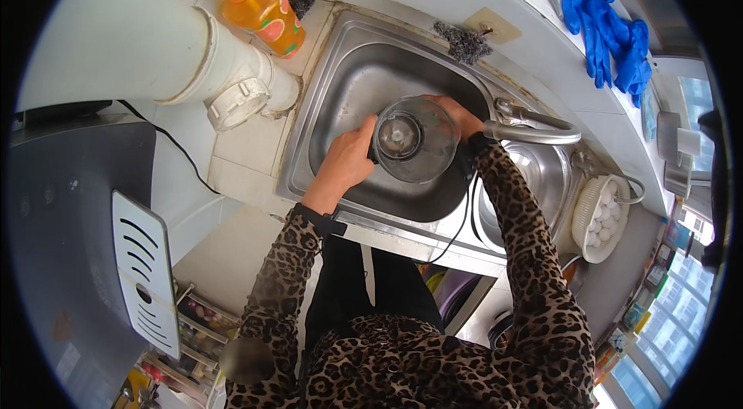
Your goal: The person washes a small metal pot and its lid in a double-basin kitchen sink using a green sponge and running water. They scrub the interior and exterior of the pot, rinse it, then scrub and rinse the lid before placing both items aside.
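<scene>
A clear blender jar (436, 149) is held over the left basin of the stainless steel sink (342, 81). Its round mouth faces up, and a ringed base shows through the wall. My left hand (348, 160) grips a dark part at the jar's left side, apparently its handle. On the far right side, my right hand (455, 114) is wrapped round the wall, its fingers partly hidden behind the jar. The steel faucet (531, 129) reaches close to my right wrist. I cannot tell whether the jar touches the basin floor.
An orange pump bottle (264, 17) stands at the back left beside a white drainpipe (238, 87). A steel scourer (463, 42) hangs behind the sink. Blue rubber gloves (606, 32) lie on the ledge. A basket (618, 229) of eggs stands at right. A black cord (462, 223) crosses the front edge.
</scene>
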Motion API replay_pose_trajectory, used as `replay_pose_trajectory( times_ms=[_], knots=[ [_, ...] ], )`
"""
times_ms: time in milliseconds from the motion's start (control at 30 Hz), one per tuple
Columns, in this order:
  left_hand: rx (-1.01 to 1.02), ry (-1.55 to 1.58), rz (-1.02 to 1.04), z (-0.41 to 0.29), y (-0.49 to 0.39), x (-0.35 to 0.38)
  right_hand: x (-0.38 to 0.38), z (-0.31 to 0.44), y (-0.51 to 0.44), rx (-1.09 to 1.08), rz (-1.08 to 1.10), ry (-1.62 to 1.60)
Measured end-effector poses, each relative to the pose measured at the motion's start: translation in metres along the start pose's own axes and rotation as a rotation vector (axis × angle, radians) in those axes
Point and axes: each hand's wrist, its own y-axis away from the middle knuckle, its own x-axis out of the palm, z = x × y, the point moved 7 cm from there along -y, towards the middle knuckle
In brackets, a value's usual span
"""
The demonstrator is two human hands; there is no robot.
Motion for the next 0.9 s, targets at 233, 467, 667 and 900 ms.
replay_pose_trajectory(
  times_ms=[233, 467, 667, 900],
  knots=[
    [0.020, 0.018, -0.015, 0.000, 0.001, -0.001, 0.018, -0.028, -0.001, 0.656, -0.109, -1.172],
    [0.000, 0.021, 0.015, 0.001, 0.000, 0.000, -0.009, 0.019, -0.035, 0.280, 0.086, -0.763],
    [0.009, 0.019, -0.020, 0.003, 0.001, 0.002, -0.002, -0.031, -0.012, 0.161, 0.068, 0.006],
    [-0.018, 0.014, 0.009, 0.003, 0.000, 0.001, 0.053, -0.045, 0.075, 0.476, -0.567, -0.853]
  ],
)
